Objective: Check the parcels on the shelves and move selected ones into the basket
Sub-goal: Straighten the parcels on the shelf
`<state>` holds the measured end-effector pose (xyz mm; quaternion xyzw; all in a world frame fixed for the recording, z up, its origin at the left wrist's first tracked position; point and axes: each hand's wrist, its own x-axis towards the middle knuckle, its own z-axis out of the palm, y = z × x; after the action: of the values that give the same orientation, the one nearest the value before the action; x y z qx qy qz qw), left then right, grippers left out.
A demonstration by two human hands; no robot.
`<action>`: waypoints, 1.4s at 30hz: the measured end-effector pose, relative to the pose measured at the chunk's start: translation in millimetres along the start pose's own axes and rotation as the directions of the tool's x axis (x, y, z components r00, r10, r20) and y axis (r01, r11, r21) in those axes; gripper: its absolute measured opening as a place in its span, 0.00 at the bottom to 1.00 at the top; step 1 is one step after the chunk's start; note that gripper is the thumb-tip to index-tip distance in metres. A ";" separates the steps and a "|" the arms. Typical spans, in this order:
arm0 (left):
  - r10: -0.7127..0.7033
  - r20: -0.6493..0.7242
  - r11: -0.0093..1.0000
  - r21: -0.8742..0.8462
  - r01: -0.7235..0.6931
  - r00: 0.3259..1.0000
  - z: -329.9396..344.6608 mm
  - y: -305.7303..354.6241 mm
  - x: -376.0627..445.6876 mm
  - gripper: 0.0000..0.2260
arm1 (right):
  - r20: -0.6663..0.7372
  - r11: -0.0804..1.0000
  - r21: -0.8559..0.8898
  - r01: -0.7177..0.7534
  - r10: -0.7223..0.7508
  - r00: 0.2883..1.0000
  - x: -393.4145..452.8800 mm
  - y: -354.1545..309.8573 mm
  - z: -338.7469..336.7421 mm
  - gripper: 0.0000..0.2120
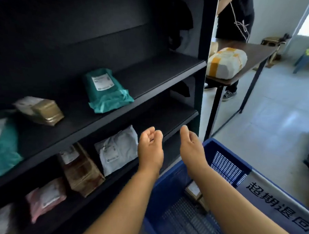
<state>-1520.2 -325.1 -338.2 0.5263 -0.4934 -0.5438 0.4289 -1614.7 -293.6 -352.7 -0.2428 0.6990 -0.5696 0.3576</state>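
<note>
Nearest to the camera, the blue basket (194, 170) already has at least one small parcel (194, 190) on its floor, so I judge that part of the task is done. Both forearms reach forward above it, and the left hand (150, 149) and right hand (191, 147) have loosely curled fingers and hold nothing. Beyond them several parcels remain on the shelves (149, 94), such as the white parcel (119, 149) just beside the left hand and the teal parcel (105, 90) one shelf higher.
</note>
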 end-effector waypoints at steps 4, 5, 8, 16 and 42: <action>0.028 -0.095 0.999 -0.044 -0.032 0.995 -69.4 28.6 -16.6 0.10 | 0.099 0.999 0.022 0.029 -0.031 0.995 -49.7 -32.4 48.7 0.19; 0.029 -0.124 0.998 -0.055 -0.036 0.992 -89.5 34.0 -22.1 0.11 | 0.123 0.999 0.027 0.038 -0.041 0.992 -64.7 -39.4 61.8 0.19; 0.034 -0.204 0.994 -0.091 -0.053 0.978 -153.7 50.0 -41.7 0.12 | 0.207 0.998 0.034 0.055 -0.060 0.977 -115.4 -58.8 102.6 0.19; 0.120 -0.401 0.975 -0.126 -0.184 0.908 -333.6 91.9 -115.2 0.12 | 0.440 0.993 0.037 0.112 -0.117 0.891 -267.8 -94.1 223.0 0.24; 0.343 -0.724 0.871 0.006 -0.491 0.599 -631.9 213.9 -258.4 0.10 | 0.698 0.846 0.264 0.463 -0.499 0.513 -551.0 -227.3 405.8 0.27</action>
<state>-882.2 -155.3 -62.6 0.5176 -0.3455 -0.2299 0.7482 -970.0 -187.7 -47.7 -0.6293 0.3823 -0.5102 0.4443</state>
